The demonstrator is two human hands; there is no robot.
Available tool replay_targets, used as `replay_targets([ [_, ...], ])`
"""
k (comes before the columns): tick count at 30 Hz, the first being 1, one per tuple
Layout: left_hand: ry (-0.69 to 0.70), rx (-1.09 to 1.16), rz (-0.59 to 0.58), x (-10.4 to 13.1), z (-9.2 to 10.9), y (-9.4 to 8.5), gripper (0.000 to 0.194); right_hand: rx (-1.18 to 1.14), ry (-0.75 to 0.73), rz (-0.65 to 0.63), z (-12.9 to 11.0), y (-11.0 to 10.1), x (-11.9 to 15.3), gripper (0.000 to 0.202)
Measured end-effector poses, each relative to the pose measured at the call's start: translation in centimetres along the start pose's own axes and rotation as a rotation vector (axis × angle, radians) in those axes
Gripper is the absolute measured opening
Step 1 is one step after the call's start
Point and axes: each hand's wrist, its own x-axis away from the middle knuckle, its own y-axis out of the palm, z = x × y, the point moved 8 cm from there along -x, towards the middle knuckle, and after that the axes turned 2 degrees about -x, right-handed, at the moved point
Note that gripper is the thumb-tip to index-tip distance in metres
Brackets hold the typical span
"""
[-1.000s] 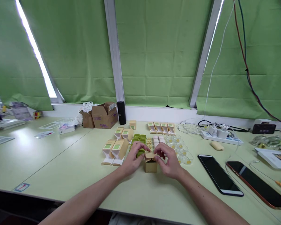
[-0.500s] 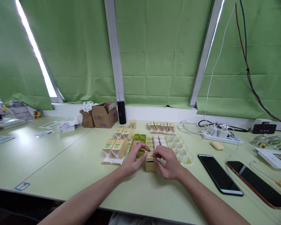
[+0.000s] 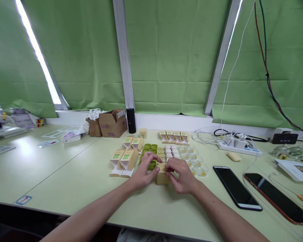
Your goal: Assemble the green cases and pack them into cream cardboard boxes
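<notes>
A small tan cardboard box (image 3: 162, 178) stands near the table's front edge, its lid down with no dark gap showing. Against the lid's left side, my left hand (image 3: 146, 170) rests with thumb and fingers curved round it. My right hand (image 3: 181, 175) pinches at the lid's right side. Behind my hands are green trays (image 3: 152, 164), small yellowish pieces (image 3: 161, 152), white-pink blocks (image 3: 168, 151) and clear plastic cups (image 3: 202, 170). Open tan boxes (image 3: 129, 159) with green labels lie left of my left hand.
Further open boxes (image 3: 176, 137) and one upright box (image 3: 143, 133) are at the back, near a black cylinder (image 3: 131, 121) and a brown carton (image 3: 113, 123). At right are two phones (image 3: 237, 187), a power strip (image 3: 238, 148) and cables.
The dark gap under the front of the box lid has closed. Both hands have stayed nearly in place, with slight finger movement.
</notes>
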Motion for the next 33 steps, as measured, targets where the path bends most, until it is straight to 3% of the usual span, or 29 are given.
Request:
replay_targets([
  [12,-0.023,-0.021,-0.030,0.2,-0.6,0.3,0.030,0.014,-0.011,0.002,-0.2,0.0,0.0,0.017],
  [24,-0.056,-0.005,-0.022,0.3,-0.7,0.4,0.025,-0.046,0.091,-0.024,0.5,0.2,0.0,0.018],
  [28,-0.031,-0.006,-0.031,0.3,-0.5,0.3,0.029,0.022,0.094,-0.115,0.7,-0.2,-0.2,0.017],
  [33,-0.027,-0.007,-0.008,0.2,-0.6,0.1,0.031,0.137,0.177,-0.252,1.7,-0.8,0.0,0.041],
])
